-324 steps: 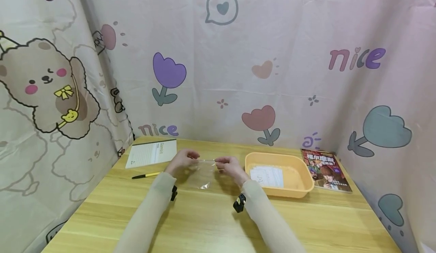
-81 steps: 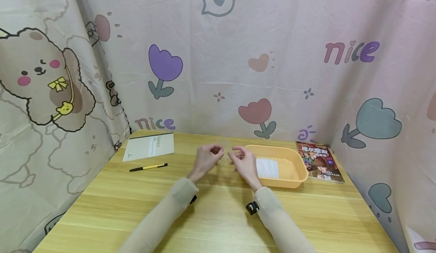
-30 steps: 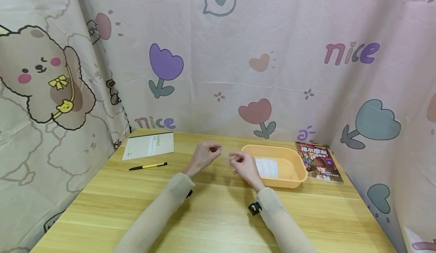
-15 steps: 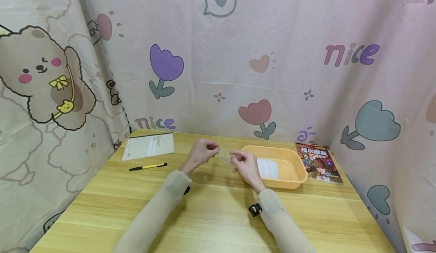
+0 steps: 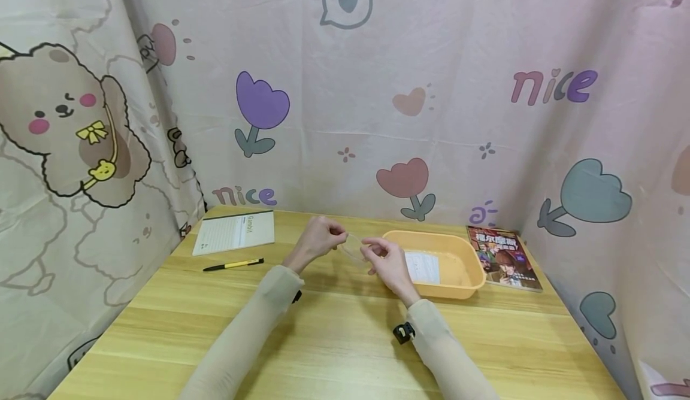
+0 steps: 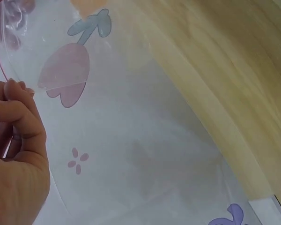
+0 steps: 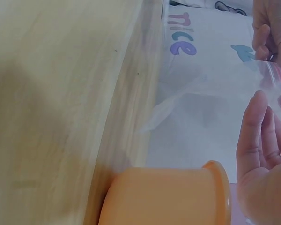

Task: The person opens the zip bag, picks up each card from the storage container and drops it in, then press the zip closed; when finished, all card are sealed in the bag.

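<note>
A clear zip-lock bag (image 5: 353, 249) is stretched between my hands above the table. Its mouth bows apart into a loop in the head view, and a red line runs along the seal. With thumb and fingertips my left hand (image 5: 319, 239) pinches one end of the mouth. My right hand (image 5: 392, 266) pinches the opposite end, close by the tray. The right wrist view shows the see-through bag body (image 7: 201, 86) trailing away from the right hand's fingertips (image 7: 258, 101). In the left wrist view, the left hand (image 6: 21, 145) grips right at the red seal.
A yellow-orange tray (image 5: 463, 290) holding white printed paper (image 5: 423, 267) stands right of the hands, a magazine (image 5: 507, 262) beyond it. At the left lie a notebook (image 5: 234, 232) and a yellow-black pen (image 5: 233, 264). A printed curtain (image 5: 334, 118) closes off the back of the table.
Earlier the bag hung flat between both hands. Over the last second the left hand has shifted slightly left and up, and the bag's mouth has spread into a loop. The right hand has barely moved.
</note>
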Motion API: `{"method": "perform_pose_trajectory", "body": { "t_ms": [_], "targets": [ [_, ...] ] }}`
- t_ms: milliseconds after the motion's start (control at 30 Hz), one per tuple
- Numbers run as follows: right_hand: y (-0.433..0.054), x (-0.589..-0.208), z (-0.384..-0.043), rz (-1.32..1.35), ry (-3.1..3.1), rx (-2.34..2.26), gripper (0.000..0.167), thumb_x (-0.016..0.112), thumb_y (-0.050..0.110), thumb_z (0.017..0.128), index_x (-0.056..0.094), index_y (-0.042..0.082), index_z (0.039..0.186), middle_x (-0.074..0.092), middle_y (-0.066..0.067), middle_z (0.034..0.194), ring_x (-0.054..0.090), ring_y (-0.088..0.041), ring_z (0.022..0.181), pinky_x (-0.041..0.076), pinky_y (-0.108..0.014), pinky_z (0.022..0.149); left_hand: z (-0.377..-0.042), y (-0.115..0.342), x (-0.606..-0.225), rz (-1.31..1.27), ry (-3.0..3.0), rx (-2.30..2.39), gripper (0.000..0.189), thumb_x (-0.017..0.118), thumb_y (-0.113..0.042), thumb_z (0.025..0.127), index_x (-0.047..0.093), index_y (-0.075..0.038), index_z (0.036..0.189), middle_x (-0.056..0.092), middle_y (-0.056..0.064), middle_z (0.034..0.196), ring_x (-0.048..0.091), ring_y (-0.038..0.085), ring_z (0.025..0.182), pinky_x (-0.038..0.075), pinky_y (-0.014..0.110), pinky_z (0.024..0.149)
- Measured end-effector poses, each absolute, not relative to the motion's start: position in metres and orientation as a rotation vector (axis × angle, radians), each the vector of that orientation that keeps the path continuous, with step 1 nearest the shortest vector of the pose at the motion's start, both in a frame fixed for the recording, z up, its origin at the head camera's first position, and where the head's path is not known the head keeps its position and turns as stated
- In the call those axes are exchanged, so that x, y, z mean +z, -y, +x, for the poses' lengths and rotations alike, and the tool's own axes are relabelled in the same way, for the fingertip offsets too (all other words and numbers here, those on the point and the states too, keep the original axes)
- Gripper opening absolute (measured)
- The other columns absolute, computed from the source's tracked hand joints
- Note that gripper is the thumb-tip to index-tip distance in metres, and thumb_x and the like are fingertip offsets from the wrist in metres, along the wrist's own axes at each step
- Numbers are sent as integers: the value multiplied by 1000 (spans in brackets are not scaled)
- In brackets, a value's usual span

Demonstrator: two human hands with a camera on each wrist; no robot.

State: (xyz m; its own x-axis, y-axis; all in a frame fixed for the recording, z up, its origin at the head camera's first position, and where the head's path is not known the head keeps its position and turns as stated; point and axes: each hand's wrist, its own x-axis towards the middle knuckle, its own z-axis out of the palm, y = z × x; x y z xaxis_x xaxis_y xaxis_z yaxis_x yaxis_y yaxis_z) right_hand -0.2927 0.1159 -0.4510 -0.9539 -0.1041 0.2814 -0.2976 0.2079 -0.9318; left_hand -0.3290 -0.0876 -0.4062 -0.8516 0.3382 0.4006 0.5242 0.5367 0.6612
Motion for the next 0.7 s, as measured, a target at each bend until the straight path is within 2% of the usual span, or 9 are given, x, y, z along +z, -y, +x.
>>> {"method": "perform_pose_trajectory", "body": {
  "t_ms": [100, 200, 300, 400, 533, 600, 700],
  "targets": [
    [-118, -452, -293, 375, 2309, 1890, 32, 71, 20, 90, 68, 1, 116, 69, -18, 91, 65, -32, 72, 58, -50, 56, -329, 88, -405, -734, 2556, -1243, 11, 68, -7, 86, 77, -4, 81, 72, 6, 70, 60, 10, 49, 50, 22, 42],
    [-119, -451, -292, 370, 2301, 1934, 31, 71, 20, 90, 68, 2, 115, 69, -13, 90, 64, -22, 73, 59, -41, 55, -329, 89, -405, -757, 2549, -1324, 11, 69, -9, 87, 77, -5, 81, 71, 11, 69, 59, 13, 47, 50, 25, 40],
    [-120, -451, -293, 378, 2288, 1968, 27, 71, 18, 90, 69, 3, 113, 69, -17, 92, 64, -17, 73, 58, -33, 52, -332, 91, -407, -777, 2526, -1461, 11, 70, -11, 88, 77, -3, 86, 70, 18, 71, 57, 14, 47, 51, 29, 40],
    [-121, -452, -294, 402, 2288, 1962, 24, 70, 15, 90, 70, 2, 110, 67, -26, 95, 66, -24, 75, 57, -30, 51, -335, 93, -409, -782, 2514, -1583, 12, 70, -12, 88, 75, -2, 90, 68, 25, 76, 57, 14, 48, 51, 32, 40],
    [-122, -453, -294, 403, 2296, 1926, 24, 70, 14, 90, 70, -2, 109, 67, -27, 94, 65, -38, 81, 58, -34, 52, -336, 94, -409, -782, 2544, -1613, 11, 71, -13, 88, 75, -4, 90, 68, 28, 80, 59, 15, 51, 51, 31, 40],
    [-123, -452, -294, 395, 2296, 1912, 26, 69, 13, 90, 69, -3, 110, 67, -24, 93, 64, -38, 82, 59, -35, 53, -335, 94, -408, -764, 2567, -1582, 9, 70, -13, 87, 76, -6, 88, 69, 23, 77, 60, 18, 51, 51, 31, 40],
    [-123, -452, -295, 386, 2289, 1903, 27, 70, 14, 90, 69, -4, 110, 67, -24, 93, 64, -31, 79, 58, -35, 54, -334, 92, -406, -727, 2587, -1536, 9, 69, -11, 86, 77, -9, 84, 69, 17, 71, 63, 30, 52, 50, 30, 40]
  ]
}}
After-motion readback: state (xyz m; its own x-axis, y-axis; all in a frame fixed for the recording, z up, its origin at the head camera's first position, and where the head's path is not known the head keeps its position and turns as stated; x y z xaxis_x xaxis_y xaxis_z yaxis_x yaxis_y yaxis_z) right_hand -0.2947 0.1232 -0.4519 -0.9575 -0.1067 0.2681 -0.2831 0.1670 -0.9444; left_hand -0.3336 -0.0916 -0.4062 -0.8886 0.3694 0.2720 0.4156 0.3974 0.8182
